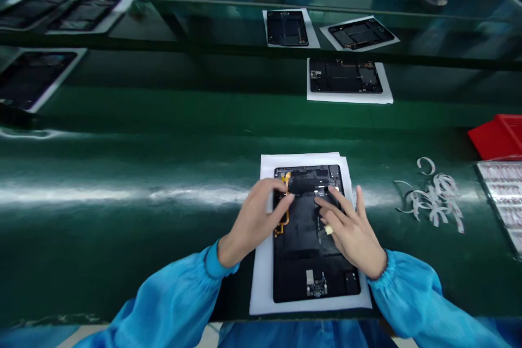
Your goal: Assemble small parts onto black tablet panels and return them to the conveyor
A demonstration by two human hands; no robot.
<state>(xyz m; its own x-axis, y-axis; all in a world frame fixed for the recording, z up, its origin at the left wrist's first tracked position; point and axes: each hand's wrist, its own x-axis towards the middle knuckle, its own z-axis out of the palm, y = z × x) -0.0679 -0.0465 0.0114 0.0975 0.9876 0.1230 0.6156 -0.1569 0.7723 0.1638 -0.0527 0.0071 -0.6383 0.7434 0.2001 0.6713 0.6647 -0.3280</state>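
Tablet housing [297, 250] lies partly hidden by the spread left hand [259, 211] and the right hand [354, 234], whose grip is unclear. Curled strips [446, 185] and a red bin [495, 140] lie rightward.

Your slightly shiny cloth sleeves [171, 293] at the bottom, matt white paper-like sheet [263, 283] under your smooth black device casing [296, 261], glossy green bench [122, 166], smooth red plastic-looking bin [495, 138] at right
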